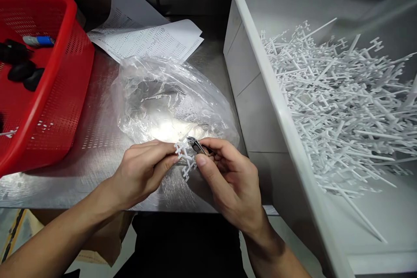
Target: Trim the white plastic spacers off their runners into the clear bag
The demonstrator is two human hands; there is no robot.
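My left hand (143, 171) pinches a small white branched plastic piece (186, 158) between thumb and fingertips. Closed round a small metal clipper (196, 145), my right hand (228, 173) holds the tool with its jaws at the upper edge of the white piece. Both hands are close together above the front of the metal table. Just beyond them lies a clear plastic bag (169, 100), whose contents are hard to make out through the glare.
A red basket (73, 65) with black objects and a blue-and-grey marker (39, 41) stands left. Printed sheets (150, 41) lie behind the bag. At right, a large white bin (286, 126) holds many white plastic sprues (345, 108). The table (107, 139) ends near my forearms.
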